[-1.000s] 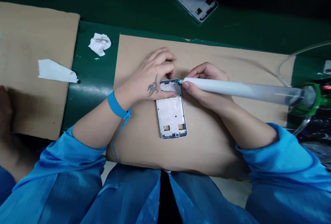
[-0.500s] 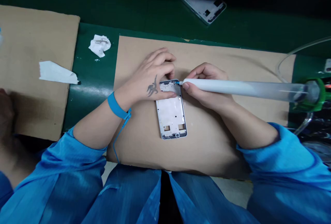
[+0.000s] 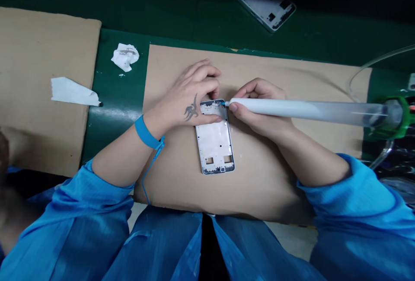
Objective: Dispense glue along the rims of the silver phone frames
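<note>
A phone frame [image 3: 214,142], pale metal with a dark rim and two square cut-outs at its near end, lies flat on brown cardboard [image 3: 181,177]. My left hand [image 3: 194,95] grips its far end, thumb across the inner face and fingers curled at the far edge. In my right hand [image 3: 259,110] is a dispensing syringe [image 3: 311,110] full of white material, pinched near its front and lying almost level. Its blue needle tip [image 3: 223,103] is at the frame's far right corner; whether it touches, I cannot tell.
A clear air hose [image 3: 359,71] curves near the syringe's green cap [image 3: 397,116] on the right. Other phone frames [image 3: 262,0] move along the dark green far strip. Crumpled tissue [image 3: 126,57] and a white wipe [image 3: 74,91] lie left. Another person's blurred hand [image 3: 4,151] is at the left edge.
The phone frames on the far strip have shifted right. The other person's hand at the left has moved toward the edge. My hands, the syringe and the held frame look nearly still.
</note>
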Demonstrator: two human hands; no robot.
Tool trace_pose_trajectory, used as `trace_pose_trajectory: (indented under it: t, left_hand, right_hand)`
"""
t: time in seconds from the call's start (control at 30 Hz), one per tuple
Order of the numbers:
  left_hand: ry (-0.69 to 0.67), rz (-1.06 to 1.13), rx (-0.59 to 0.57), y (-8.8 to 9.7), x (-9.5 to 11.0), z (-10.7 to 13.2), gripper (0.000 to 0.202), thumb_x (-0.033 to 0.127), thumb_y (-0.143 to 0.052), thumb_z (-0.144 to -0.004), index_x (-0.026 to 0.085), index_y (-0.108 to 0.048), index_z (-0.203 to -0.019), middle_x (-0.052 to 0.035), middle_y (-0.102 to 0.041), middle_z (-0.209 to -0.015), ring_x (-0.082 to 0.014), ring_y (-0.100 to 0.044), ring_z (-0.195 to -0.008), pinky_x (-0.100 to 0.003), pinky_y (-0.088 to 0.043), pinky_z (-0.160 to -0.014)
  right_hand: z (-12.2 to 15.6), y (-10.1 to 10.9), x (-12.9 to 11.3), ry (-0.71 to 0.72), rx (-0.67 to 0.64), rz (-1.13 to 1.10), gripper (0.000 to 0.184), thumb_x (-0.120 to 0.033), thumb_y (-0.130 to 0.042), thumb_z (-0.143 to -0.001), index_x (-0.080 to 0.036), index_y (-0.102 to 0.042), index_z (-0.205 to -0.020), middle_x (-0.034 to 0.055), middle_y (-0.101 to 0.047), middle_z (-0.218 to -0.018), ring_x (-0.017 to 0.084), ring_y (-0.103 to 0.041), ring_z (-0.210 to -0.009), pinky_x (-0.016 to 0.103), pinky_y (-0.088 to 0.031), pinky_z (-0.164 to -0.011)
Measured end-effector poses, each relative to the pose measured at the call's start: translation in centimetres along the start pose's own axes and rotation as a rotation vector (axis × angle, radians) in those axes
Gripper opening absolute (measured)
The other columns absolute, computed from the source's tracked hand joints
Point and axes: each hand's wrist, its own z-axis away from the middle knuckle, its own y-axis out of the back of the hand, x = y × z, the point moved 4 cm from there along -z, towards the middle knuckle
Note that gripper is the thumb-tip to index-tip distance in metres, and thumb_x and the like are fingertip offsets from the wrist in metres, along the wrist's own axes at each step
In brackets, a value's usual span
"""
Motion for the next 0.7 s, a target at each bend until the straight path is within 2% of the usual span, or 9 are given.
trace_pose_trajectory:
  t: [0.43,0.7]
  left_hand:
    - [0.021,-0.008,-0.013,0.05,0.2,-0.01,0.05,0.065,-0.096,-0.083,0.026,-0.071,-0.103,-0.0135,-0.064,-0.159,-0.0455,-0.041,-0.17,-0.07,-0.036,-0.141]
    - [0.021,-0.005,-0.02,0.06,0.27,0.02,0.05,0.065,-0.096,-0.083,0.026,-0.071,-0.103,-0.0134,-0.064,-0.159,-0.0454,-0.041,-0.17,-0.071,-0.035,-0.142]
  right_hand:
    - [0.08,0.01,0.01,-0.017,-0.001,-0.01,0.048,-0.064,-0.102,-0.077,-0.028,-0.071,-0.082,0.0017,-0.076,-0.076,0.018,-0.064,-0.058,0.033,-0.048,-0.049]
    - [0.11,0.12,0.07,-0.019,0.013,0.005,0.051,-0.07,-0.101,-0.076,-0.029,-0.071,-0.082,0.0018,-0.077,-0.077,0.019,-0.066,-0.06,0.035,-0.049,-0.05]
